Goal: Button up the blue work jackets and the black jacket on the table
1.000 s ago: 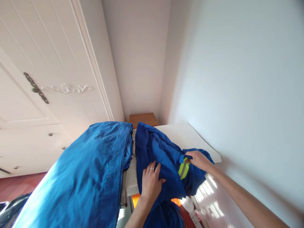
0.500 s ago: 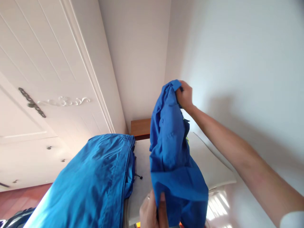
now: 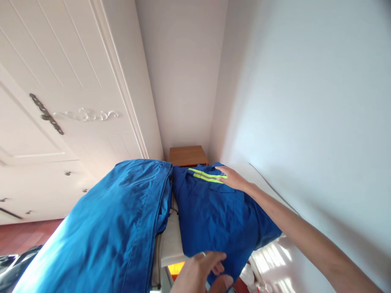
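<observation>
The dark blue garment [image 3: 214, 215] lies spread over the white surface [image 3: 171, 240], just beside the lighter blue cloth [image 3: 113, 219] on its left, its near end hanging past the edge. It looks like woven workwear cloth, so it should handle as soft and limp, with a bit of body, fairly light, neither fragile nor very slippery, though it would probably crease and sag between two widely spaced holds. The surest places to take it are likely the doubled edges and seams, or the far end by the yellow-green reflective band [image 3: 201, 174], where stitched layers give more to pinch. The right hand [image 3: 233, 179] reaches to that far end, its fingers extended and spread a little over the band's right part; they look unclosed, though whether every fingertip presses the cloth cannot be told. The left hand [image 3: 201, 272] is at the near end, fingers loosely bent and thumb apart, with no cloth visibly pinched; the garment spreads just beyond and below these fingers, and contact there is unclear
</observation>
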{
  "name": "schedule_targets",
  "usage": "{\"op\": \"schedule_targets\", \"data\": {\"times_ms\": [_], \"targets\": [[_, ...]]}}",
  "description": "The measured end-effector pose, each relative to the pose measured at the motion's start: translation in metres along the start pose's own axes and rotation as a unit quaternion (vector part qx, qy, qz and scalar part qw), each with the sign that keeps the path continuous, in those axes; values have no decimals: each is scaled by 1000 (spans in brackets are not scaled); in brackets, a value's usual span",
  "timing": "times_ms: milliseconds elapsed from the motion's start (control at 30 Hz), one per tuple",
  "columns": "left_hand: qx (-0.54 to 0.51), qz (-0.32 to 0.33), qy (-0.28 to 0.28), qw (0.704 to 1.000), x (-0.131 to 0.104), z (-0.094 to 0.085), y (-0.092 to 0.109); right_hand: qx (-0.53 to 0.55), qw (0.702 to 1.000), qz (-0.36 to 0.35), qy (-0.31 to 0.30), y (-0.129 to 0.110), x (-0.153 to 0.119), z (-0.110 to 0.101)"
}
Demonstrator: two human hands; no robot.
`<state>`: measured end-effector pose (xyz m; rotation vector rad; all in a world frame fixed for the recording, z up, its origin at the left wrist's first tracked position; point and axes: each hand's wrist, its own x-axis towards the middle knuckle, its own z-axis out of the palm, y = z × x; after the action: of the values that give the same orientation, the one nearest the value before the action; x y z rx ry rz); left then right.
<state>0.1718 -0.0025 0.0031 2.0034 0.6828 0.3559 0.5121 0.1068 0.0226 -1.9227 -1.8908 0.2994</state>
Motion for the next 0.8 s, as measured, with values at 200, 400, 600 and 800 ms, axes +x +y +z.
{"op": "schedule_targets", "data": {"times_ms": [200,400,600,800], "targets": [[198,4,219,955,91,-26,-5,25,998,62,-20,43,-97,42],[262,-106,179,942,121,-9,-39,70,997,26,22,59,-137,52],[237,-41,178,954,91,32,-20,42,988,117,94,37,-100,37],[230,-26,52,971,71,83,25,61,981,182,-9,-7,-11,50]]}}
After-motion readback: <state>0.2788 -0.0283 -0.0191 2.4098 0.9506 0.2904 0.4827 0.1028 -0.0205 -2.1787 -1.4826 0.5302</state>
